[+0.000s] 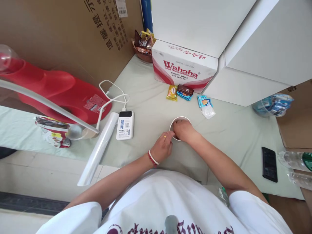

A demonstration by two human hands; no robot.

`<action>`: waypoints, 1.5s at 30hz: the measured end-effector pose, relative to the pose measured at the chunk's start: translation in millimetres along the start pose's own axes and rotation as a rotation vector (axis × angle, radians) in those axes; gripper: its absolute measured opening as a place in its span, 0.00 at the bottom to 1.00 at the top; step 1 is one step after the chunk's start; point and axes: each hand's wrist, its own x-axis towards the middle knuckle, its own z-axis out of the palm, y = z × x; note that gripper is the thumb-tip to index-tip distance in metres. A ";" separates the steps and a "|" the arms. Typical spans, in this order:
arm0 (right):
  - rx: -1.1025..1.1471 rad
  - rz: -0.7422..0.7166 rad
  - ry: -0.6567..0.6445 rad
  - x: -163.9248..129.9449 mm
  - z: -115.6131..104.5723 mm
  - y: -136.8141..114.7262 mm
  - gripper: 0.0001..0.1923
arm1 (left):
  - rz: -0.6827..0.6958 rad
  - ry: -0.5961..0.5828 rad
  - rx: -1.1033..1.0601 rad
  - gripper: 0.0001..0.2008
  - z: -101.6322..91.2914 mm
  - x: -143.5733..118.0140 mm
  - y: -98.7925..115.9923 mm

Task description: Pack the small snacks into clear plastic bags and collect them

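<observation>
Both hands grip the paper cup (179, 122): right hand (183, 130) over its rim, left hand (162, 147) beside. Power bank (125, 124) left, snack packets (181, 92) and Wahaha box (184, 66) behind; the green surface (234, 130) lies bare rightward.

pale green cloth (146, 87) covering the surface | Wahaha box (182, 66) sitting on it, white cabinet (243, 48) standing right of the box, brown cardboard (73, 32) leaning left of it | daylight falling evenly
</observation>
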 end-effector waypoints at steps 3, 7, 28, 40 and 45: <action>-0.057 0.071 0.019 -3.0 -2.0 -2.0 0.19 | -0.006 0.029 -0.016 0.27 0.1 1.7 -3.1; 0.073 0.086 0.031 -29.1 -6.3 8.7 0.23 | -0.049 0.072 -0.021 0.23 0.2 7.0 -5.4; 0.289 0.789 0.680 -25.3 -31.9 211.1 0.44 | 0.067 -0.158 -0.089 0.13 -16.2 17.5 9.6; 0.203 -0.001 0.686 -174.0 96.3 52.1 0.14 | 0.067 -0.256 -0.323 0.13 -4.9 31.2 39.7; 0.206 0.632 0.977 -203.5 100.7 153.5 0.14 | 0.037 -0.236 -0.366 0.17 2.1 34.0 41.5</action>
